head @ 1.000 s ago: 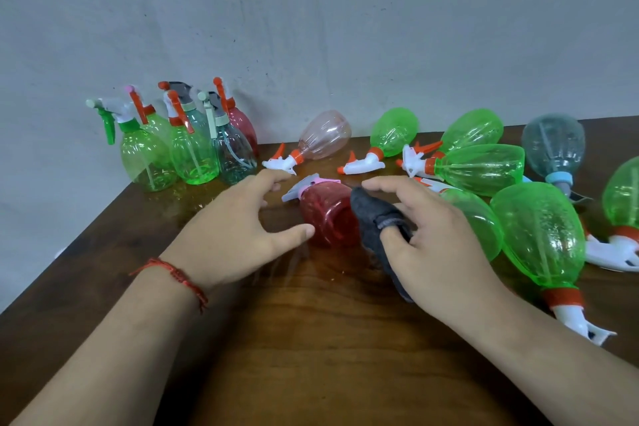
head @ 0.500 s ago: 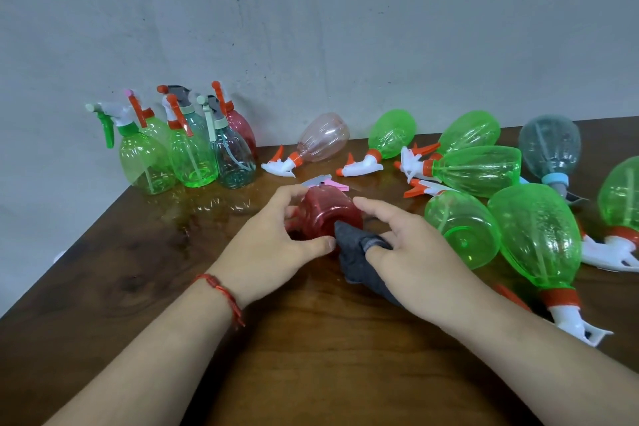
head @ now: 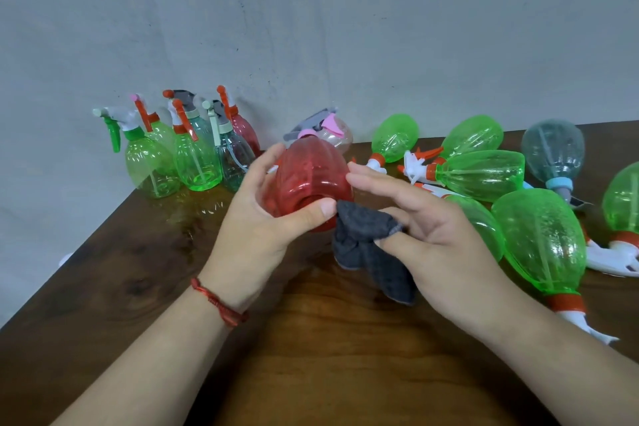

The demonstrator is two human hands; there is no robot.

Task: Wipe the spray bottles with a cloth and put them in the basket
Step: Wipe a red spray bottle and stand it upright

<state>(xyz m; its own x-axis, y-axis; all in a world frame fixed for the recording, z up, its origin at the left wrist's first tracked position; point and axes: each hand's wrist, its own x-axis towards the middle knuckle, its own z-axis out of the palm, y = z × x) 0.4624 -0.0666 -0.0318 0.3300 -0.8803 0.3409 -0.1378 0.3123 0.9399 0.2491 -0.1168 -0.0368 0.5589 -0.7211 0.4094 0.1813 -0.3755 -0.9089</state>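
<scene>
My left hand [head: 257, 218] grips a red spray bottle [head: 311, 175] with a pink collar and grey nozzle, held up off the wooden table [head: 311, 339], its base tilted toward me. My right hand [head: 432, 235] pinches a dark grey cloth [head: 366, 245] between thumb and curled fingers, while its index and middle fingers reach out and touch the bottle's right side. The cloth hangs just below and right of the bottle's base. No basket is in view.
Several upright spray bottles [head: 193, 152] stand at the table's back left corner against the grey wall. Several green bottles [head: 539, 239] and one grey-blue bottle [head: 553, 149] lie on their sides at the right. The table's left edge runs diagonally.
My left hand has closed round the red bottle and lifted it off the table, tipping its base toward me. My right hand with the cloth has risen beside it.
</scene>
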